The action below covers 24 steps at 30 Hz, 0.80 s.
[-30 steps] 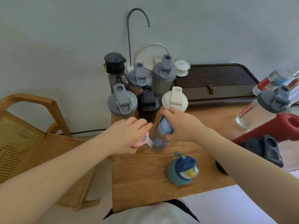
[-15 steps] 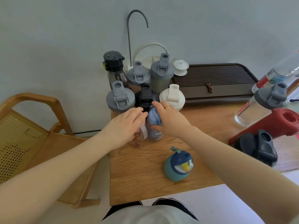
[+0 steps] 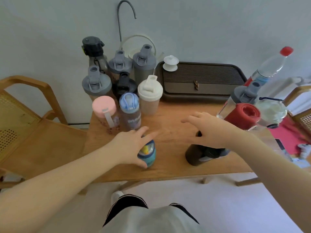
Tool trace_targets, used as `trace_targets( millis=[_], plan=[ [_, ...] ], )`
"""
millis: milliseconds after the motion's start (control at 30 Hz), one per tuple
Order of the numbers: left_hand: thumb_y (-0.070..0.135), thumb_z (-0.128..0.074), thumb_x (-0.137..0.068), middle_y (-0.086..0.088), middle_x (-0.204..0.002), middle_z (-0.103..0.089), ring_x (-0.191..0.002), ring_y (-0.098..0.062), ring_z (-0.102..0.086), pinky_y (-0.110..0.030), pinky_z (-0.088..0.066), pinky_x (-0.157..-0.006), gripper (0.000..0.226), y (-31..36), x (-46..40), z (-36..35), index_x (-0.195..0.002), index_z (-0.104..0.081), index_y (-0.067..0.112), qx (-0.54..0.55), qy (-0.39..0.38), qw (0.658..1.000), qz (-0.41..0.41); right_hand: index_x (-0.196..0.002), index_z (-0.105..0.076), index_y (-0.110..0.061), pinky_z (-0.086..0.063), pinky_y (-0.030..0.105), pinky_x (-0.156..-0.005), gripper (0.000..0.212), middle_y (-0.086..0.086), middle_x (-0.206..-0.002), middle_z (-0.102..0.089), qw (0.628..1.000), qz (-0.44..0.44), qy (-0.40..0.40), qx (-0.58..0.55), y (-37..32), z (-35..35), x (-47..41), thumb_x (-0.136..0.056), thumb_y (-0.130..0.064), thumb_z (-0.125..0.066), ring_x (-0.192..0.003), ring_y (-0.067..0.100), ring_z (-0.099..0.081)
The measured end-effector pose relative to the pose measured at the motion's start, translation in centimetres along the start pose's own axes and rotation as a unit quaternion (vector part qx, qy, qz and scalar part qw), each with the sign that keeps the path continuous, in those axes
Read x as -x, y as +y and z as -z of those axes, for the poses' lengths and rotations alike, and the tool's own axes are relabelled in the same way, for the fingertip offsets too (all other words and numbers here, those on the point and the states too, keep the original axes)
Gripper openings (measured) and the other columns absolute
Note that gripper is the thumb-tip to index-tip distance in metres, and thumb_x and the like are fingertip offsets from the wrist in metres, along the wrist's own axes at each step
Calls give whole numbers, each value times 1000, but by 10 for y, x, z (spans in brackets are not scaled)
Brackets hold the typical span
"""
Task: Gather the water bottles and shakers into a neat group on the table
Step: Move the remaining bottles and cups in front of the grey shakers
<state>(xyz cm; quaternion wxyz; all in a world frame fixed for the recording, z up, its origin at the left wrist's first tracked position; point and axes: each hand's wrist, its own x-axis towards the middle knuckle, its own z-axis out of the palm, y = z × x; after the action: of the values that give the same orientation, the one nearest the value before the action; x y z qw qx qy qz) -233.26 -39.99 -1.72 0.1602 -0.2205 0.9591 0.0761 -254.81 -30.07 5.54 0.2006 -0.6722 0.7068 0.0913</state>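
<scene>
A tight group stands at the table's back left: a black-capped bottle [image 3: 92, 46], grey-lidded shakers [image 3: 96, 83], a black shaker [image 3: 125, 83], a white shaker [image 3: 149, 89], a pink-lidded bottle [image 3: 104, 106] and a blue-lidded bottle [image 3: 129, 103]. My left hand [image 3: 133, 145] cups a small teal bottle [image 3: 149, 155] near the front edge, thumb on its near side and fingers over its far side. My right hand [image 3: 210, 130] hovers with spread fingers over a dark bottle [image 3: 195, 155] lying on its side. A red bottle [image 3: 242, 113] and a clear grey-lidded shaker [image 3: 244, 96] sit at the right.
A dark slatted tea tray [image 3: 202, 78] with a white lidded cup [image 3: 170, 63] fills the back. A red-capped plastic bottle [image 3: 272, 64] and a clear jar [image 3: 271, 111] crowd the right edge. A wooden chair [image 3: 25, 115] stands left of the wooden table [image 3: 171, 115].
Both hands let go of the pink-lidded and blue-lidded bottles, now standing in the group. The left hand came back to the teal bottle; the right moved right over the dark bottle.
</scene>
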Motion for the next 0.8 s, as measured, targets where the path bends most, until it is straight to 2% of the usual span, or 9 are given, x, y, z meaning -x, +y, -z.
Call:
trace_targets(
  millis=[100,200,233,300,367,433,533,600,800],
  plan=[
    [50,-65,-75,-2,-137,-34,-112,-22,-50,-34,-48,-77,84,19,-8,-12,-139,-17,27,29,25,996,75,-143,-25,-25,-30,34,-110,76,1,-151,-30,999,-10,35,28,27,-15,22,-81,-54,-57,-135,22,-32],
    [48,-68,-74,-2,-129,-41,-108,-23,-51,-35,-49,-77,77,32,-14,-15,-133,-27,21,61,60,989,122,-148,-8,-24,-15,39,-117,103,1,-158,-12,996,-17,84,25,44,-24,36,-70,-64,-62,-145,24,-11],
    [48,-68,-74,-3,-129,-41,-107,-24,-52,-36,-49,-76,76,35,-17,-13,-133,-28,20,63,70,987,132,-148,-4,-27,-14,42,-117,109,-1,-159,-5,996,-18,80,21,47,-27,39,-66,-65,-65,-146,25,-6],
    [48,-67,-74,-4,-129,-42,-105,-25,-53,-35,-47,-74,76,40,-25,-9,-132,-29,18,53,86,984,147,-147,-2,-31,-26,47,-114,116,-4,-159,5,998,-18,53,25,50,-33,44,-60,-64,-71,-145,26,-4],
    [48,-67,-74,-6,-128,-45,-107,-26,-52,-34,-44,-80,76,43,-36,-6,-131,-30,16,17,101,983,150,-145,-8,-33,-40,47,-105,109,-4,-158,1,997,-12,46,53,49,-39,43,-61,-60,-72,-142,30,-7],
    [48,-68,-73,-6,-126,-48,-111,-28,-49,-36,-40,-88,74,42,-49,-3,-130,-33,15,-35,109,981,155,-141,-18,-33,-45,44,-98,95,-2,-153,-16,995,0,70,67,47,-42,37,-65,-56,-71,-136,32,-16],
    [45,-67,-74,-7,-122,-50,-111,-29,-45,-38,-38,-88,68,36,-68,8,-125,-36,12,-115,111,976,145,-135,-28,-33,-47,42,-94,84,-2,-142,-29,993,14,100,56,44,-37,21,-65,-53,-70,-129,31,-25],
    [43,-67,-74,-8,-120,-51,-109,-29,-44,-37,-37,-87,65,32,-78,18,-122,-37,11,-150,105,975,126,-134,-29,-33,-47,44,-95,81,-1,-140,-30,993,9,114,41,41,-35,8,-66,-51,-70,-128,32,-26],
    [42,-66,-76,-8,-117,-51,-108,-27,-45,-36,-35,-90,62,13,-99,31,-121,-39,8,-187,110,966,139,-133,-32,-30,-47,45,-93,79,2,-140,-31,984,-44,171,0,37,-19,-46,-67,-48,-72,-128,33,-25]
  ],
)
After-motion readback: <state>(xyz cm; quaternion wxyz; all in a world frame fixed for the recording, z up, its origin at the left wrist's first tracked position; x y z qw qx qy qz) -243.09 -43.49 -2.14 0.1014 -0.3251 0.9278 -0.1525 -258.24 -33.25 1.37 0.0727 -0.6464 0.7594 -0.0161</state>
